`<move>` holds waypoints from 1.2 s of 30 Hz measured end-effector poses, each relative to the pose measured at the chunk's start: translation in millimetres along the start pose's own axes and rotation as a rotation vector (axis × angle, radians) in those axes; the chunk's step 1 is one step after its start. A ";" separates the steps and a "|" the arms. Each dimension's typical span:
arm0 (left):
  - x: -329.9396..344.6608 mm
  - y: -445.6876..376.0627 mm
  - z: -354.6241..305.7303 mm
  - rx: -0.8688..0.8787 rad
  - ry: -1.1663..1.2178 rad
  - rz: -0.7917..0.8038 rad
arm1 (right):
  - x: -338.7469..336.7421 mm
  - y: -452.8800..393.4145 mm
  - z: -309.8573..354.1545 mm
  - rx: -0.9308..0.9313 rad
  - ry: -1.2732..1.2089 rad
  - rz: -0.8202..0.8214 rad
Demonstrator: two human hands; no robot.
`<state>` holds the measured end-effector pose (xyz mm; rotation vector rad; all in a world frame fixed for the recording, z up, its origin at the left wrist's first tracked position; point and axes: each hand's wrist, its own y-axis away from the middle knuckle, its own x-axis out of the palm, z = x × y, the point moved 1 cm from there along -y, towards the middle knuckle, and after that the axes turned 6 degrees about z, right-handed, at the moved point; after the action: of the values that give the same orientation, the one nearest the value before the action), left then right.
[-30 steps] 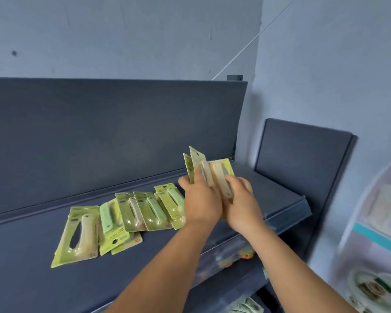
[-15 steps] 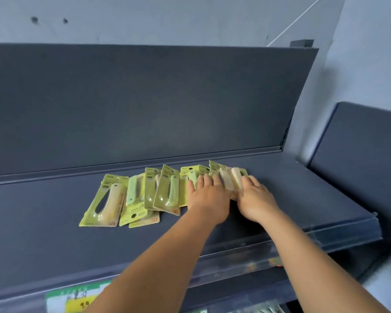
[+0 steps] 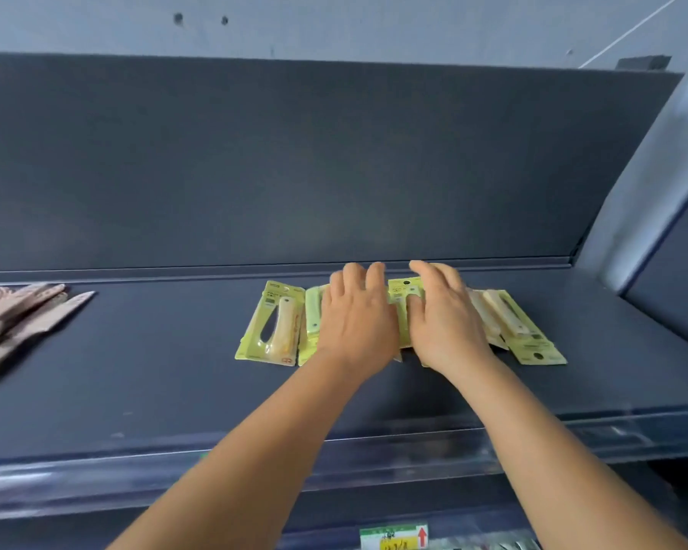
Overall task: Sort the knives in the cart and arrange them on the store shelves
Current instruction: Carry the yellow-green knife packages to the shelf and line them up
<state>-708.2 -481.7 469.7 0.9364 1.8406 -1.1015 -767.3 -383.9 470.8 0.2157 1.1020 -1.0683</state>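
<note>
Hands flat on knife packs

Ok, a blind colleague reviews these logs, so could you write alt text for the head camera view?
Both hands, left hand and right hand, press flat on a row of green-carded packaged knives lying on a dark store shelf. A separate pile of pinkish-brown knives lies at the shelf's far left, and a price label shows below the shelf edge.
</note>
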 end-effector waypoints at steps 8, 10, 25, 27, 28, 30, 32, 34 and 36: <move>-25.7 34.8 105.7 -0.121 -0.155 0.243 | 63.5 14.2 86.3 -0.114 -0.020 0.170; -24.8 42.9 127.4 -0.159 -0.088 0.365 | 78.2 17.6 101.0 -0.085 0.011 0.271; -65.8 57.3 208.8 -0.385 0.314 0.120 | 129.2 18.9 161.5 -0.021 0.155 0.415; -68.6 57.1 220.2 -0.412 0.240 0.143 | 133.2 16.1 163.2 0.024 0.219 0.436; -69.3 57.4 225.4 -0.420 0.194 0.171 | 134.4 14.7 163.9 0.047 0.212 0.445; -69.3 58.6 234.5 -0.370 0.057 0.219 | 135.8 12.1 165.7 0.058 0.176 0.446; -69.5 61.5 240.5 -0.241 -0.041 0.246 | 135.7 8.6 167.0 0.050 0.140 0.442; -69.5 64.4 242.8 -0.127 -0.054 0.298 | 135.0 4.4 168.7 0.043 0.123 0.443; -69.7 64.2 246.2 -0.086 -0.053 0.337 | 135.5 -2.0 169.3 0.067 0.120 0.424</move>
<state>-562.2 -697.9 430.6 1.1069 1.6008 -0.8255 -659.1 -570.0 444.7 0.5473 1.0674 -0.7191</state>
